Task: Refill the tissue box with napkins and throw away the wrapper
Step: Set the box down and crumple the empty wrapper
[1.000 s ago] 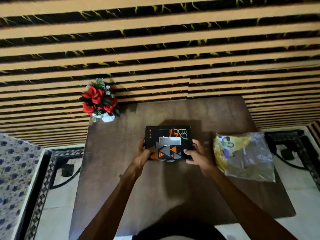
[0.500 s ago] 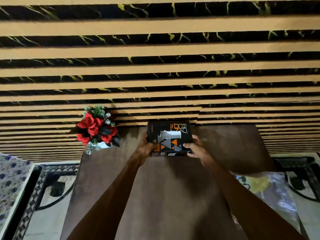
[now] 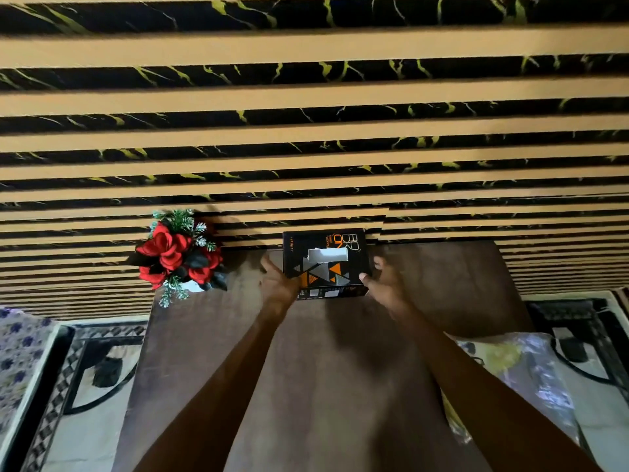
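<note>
- The tissue box (image 3: 325, 263), black with orange and grey triangles, lies flat at the far edge of the bench (image 3: 340, 369), against the striped wall (image 3: 306, 131); a white napkin shows in its torn top slot.
- The left hand (image 3: 277, 282) sits at the box's left side, fingers (image 3: 269, 264) spread and open, the palm edge touching or just beside the box's near left corner; I cannot tell whether it presses.
- The right hand (image 3: 386, 284) is just beside the box's right side, fingers (image 3: 378, 264) loosely curled and open, thumb tip at the box's near right corner, gripping nothing.
- Both forearms run from the near edge of the bench up to the box.
- A pot of red roses (image 3: 178, 253) stands left of the left hand, apart from it, at the bench's far left corner.
- A crumpled clear wrapper (image 3: 517, 373) with yellow print lies on the right, nearer the person than the right hand, partly behind the right forearm.
- Patterned floor (image 3: 95, 369) shows on both sides of the bench.
</note>
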A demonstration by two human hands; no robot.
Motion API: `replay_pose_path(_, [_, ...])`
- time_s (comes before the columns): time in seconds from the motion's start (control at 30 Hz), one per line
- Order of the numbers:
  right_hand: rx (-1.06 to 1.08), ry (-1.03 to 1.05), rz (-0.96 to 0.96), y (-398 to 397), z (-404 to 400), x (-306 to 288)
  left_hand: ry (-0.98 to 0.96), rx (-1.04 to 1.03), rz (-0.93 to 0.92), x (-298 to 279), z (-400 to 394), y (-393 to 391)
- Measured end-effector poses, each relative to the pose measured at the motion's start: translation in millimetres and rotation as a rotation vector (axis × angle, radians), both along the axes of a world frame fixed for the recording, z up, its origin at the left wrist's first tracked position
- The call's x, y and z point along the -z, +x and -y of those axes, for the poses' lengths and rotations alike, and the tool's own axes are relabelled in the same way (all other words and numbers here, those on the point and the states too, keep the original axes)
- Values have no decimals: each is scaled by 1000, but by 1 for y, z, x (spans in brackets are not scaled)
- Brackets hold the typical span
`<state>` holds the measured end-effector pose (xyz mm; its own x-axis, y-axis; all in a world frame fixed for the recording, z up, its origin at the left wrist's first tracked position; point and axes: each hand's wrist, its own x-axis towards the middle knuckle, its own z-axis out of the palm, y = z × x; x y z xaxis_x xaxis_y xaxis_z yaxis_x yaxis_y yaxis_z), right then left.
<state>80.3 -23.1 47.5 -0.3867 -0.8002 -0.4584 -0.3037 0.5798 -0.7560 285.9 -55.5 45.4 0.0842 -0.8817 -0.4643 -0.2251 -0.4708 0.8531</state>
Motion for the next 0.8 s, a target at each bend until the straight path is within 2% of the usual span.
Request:
replay_pose_path(0.07, [47, -58, 4, 1, -18, -2, -120, 32, 244, 9, -9, 1])
replay_pose_path(0.1, [65, -69, 27, 0, -30, -1, -184, 55, 296, 9, -19, -2])
replay_pose_path(0.17, [84, -60, 42, -12, -66, 1, -230, 175, 225, 8, -46, -21])
replay_pose_path(0.23, [104, -63, 16, -24, -108, 6, -131, 347, 117, 2, -78, -43])
replay_pose_path(0.37, [203, -46, -234, -65, -193, 22, 27, 549, 42, 30, -126, -91])
replay_pose_path(0.43, [225, 49, -343, -95, -229, 29, 40, 635, 67, 42, -149, -114])
replay_pose_path(0.5, [157, 212, -506, -122, -254, 34, -43, 658, 82, 53, -163, -138])
replay_pose_path(0.53, [131, 309, -525, -133, -264, 36, -74, 697, 134, 56, -167, -151])
replay_pose_path(0.6, [117, 446, -480, -153, -283, 44, -71, 801, 151, 48, -175, -181])
replay_pose_path(0.67, [83, 497, -425, -172, -299, 58, -36, 854, 6, 42, -181, -212])
replay_pose_path(0.8, [45, 373, -328, -202, -308, 69, 13, 806, 87, 55, -199, -257])
